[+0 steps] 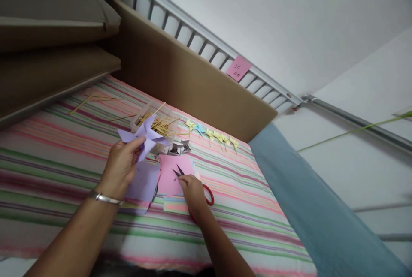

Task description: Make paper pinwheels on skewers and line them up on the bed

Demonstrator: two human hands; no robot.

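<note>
My left hand (124,161) pinches a purple paper pinwheel (146,135) at its middle, holding it above the striped cloth. In my right hand (194,191) is a pair of scissors (209,194) with red handles; its dark blades are slightly apart and point up and left over a stack of pink paper (170,167). A purple paper stack (141,185) lies below my left hand, partly hidden by it. Just behind the pinwheel stands a clear box of thin wooden sticks (161,124).
Several small yellow pinwheels (220,136) and a blue one (200,129) lie in a row near the brown board (193,71). Loose sticks (82,103) rest at the left. Small silvery-black pieces (179,147) sit by the box. A pink note (238,68) hangs on the white rail.
</note>
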